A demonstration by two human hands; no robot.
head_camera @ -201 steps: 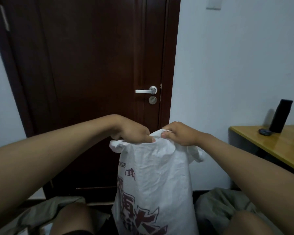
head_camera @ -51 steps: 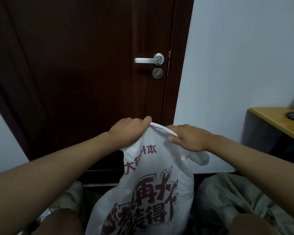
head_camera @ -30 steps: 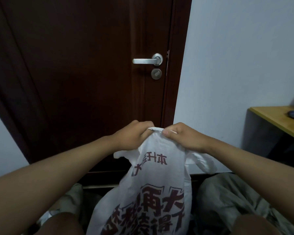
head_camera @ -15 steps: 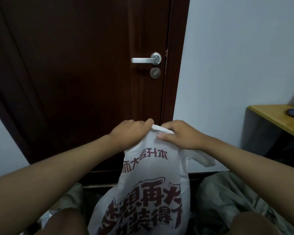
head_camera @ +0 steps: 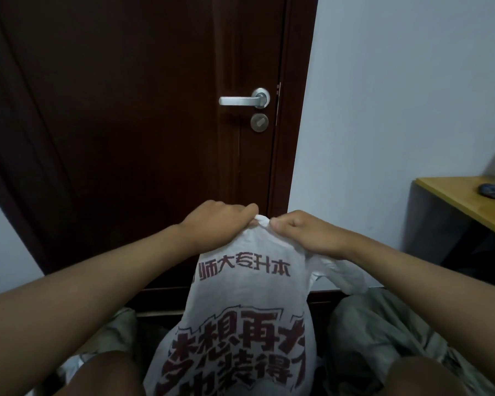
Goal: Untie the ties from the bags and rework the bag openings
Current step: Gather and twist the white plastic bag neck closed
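Gripping bunched top of white bag (head_camera: 249,287) with left hand (head_camera: 215,224) and right hand (head_camera: 306,234), fingers curled round plastic; bag standing between knees, before dark door (head_camera: 143,115).

Worn on the head, looking forward and slightly down, close over both forearms; facing a dark door (head_camera: 132,115) at 12 o'clock, desk (head_camera: 466,207) at 3 o'clock, knees cropped at 6 o'clock.

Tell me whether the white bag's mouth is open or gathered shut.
Gathered shut: the left hand and right hand pinch the white bag top into one bunched peak; no opening shows.
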